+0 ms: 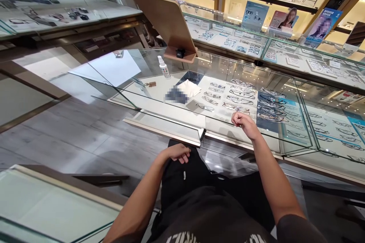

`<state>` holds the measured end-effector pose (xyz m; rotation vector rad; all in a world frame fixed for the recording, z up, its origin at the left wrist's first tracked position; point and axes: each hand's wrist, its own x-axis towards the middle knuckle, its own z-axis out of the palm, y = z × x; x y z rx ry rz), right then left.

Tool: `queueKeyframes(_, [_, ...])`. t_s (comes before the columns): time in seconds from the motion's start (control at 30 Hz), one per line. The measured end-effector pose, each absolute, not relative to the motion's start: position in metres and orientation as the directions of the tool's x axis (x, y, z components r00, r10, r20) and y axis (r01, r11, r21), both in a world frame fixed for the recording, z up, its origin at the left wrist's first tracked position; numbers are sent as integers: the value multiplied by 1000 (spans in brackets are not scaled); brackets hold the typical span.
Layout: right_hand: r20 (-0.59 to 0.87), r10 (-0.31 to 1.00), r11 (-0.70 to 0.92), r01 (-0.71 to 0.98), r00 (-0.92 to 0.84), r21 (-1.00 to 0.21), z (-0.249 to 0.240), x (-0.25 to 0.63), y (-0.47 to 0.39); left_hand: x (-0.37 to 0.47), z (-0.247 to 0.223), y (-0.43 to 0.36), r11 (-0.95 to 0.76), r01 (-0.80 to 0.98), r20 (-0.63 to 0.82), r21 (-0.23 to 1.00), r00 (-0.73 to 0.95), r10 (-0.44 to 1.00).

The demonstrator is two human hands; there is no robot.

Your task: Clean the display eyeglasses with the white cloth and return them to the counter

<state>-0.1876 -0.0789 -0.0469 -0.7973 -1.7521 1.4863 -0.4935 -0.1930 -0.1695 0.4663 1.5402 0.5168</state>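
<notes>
My left hand [179, 153] is over my dark trousers, just below the counter's pulled-out drawer edge [162, 128]; its fingers are loosely bent and apart, with nothing in them. My right hand [242, 120] is above the front of the glass counter [218, 128], its fingers curled together; whether something small is between them I cannot make out. Behind it, rows of eyeglasses [239, 93] lie in the display. To their left are a pale cloth [191, 88], a blurred dark item [176, 95] and a white spray bottle [164, 67].
A tilted board on a stand [167, 17] rises at the counter's back. White paper [112, 67] lies on the glass at left. Another glass case [51, 197] is at lower left. More display cases [228, 38] and lit shelves stand behind.
</notes>
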Motion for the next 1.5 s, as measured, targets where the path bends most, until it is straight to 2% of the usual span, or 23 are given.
queueKeyframes(0.07, [111,807,161,35,-581,-986,-46,-186,-78,-485,-126,-203,772,92,-776,629,133,616])
queueKeyframes(0.1, [108,801,165,43,-589,-985,-45,-186,-77,-478,-102,-206,610,222,-647,760,341,682])
queueKeyframes(0.13, [106,793,170,52,-600,-984,-44,-186,-77,-470,-78,-208,391,276,-478,878,489,730])
queueKeyframes(0.17, [102,782,176,61,-614,-982,-43,-186,-76,-461,-55,-207,175,287,-308,942,527,792])
queueKeyframes(0.23, [96,754,192,79,-649,-978,-43,-187,-79,-445,-21,-198,-135,408,-37,903,387,921])
queueKeyframes(0.3, [108,749,236,111,-654,-965,-43,-191,-87,-433,-3,-182,-277,519,144,808,282,949])
queueKeyframes(0.33, [126,759,277,141,-639,-950,-45,-194,-94,-429,-1,-174,-293,533,169,794,270,948])
queueKeyframes(0.47, [291,802,488,290,-522,-823,-56,-209,-127,-422,-19,-149,-241,497,73,834,333,940])
queueKeyframes(0.6, [369,812,541,348,-452,-765,-70,-226,-143,-426,-44,-149,-108,408,-55,907,368,928])
queueKeyframes(0.87, [345,835,509,363,-429,-781,-85,-250,-145,-436,-61,-161,14,301,-74,954,189,979])
queueKeyframes(1.27, [257,840,469,402,-478,-787,-97,-255,-169,-432,-60,-201,86,417,-129,905,76,989])
queueKeyframes(1.5, [258,816,468,329,-517,-820,-94,-255,-182,-432,-51,-221,170,421,-196,891,17,981])
